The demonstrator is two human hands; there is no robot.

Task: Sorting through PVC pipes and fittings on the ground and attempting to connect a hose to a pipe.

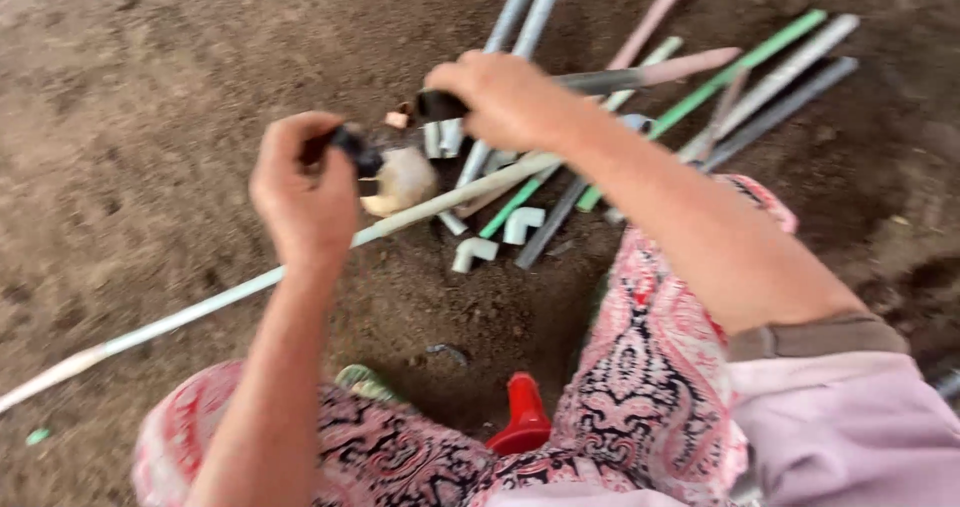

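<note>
Black fitting [355,150] sat pinched in the left hand [300,192], raised over patterned knees and a red cap [521,417] on the dirt floor [130,117]. Right hand [505,97] gripped a dark pipe [600,80] just beyond. White elbows [490,239] and scattered pipes [740,97] lay farther off.
</note>
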